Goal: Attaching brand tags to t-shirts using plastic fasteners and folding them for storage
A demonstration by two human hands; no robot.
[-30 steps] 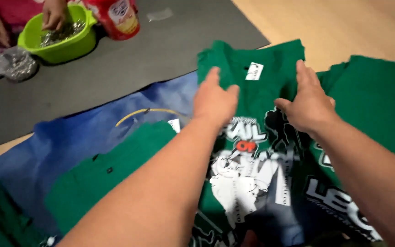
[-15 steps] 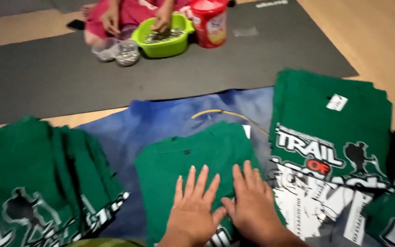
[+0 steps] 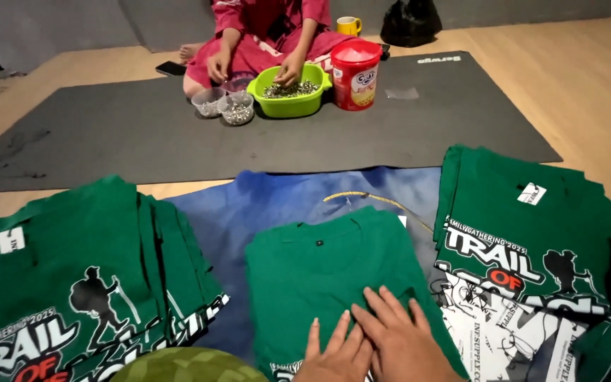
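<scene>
A folded green T-shirt (image 3: 334,272) lies back side up on a blue cloth (image 3: 277,201) in front of me. My left hand (image 3: 334,354) and my right hand (image 3: 401,339) rest flat on its lower part, side by side and touching, fingers spread, holding nothing. To the right sits a stack of folded green T-shirts (image 3: 525,226) with a white and red print and a small white tag. Another stack of green printed T-shirts (image 3: 72,276) fans out on the left.
A dark grey mat (image 3: 143,134) covers the wooden floor beyond. A person in pink sits at its far edge, hands in a green bowl (image 3: 290,99) of small metal bits, beside two clear cups (image 3: 224,106), a red tub (image 3: 355,74), a phone and a yellow mug.
My hands left the right stack of shirts and came down flat onto the middle shirt. The view has tilted up, bringing the seated person into sight.
</scene>
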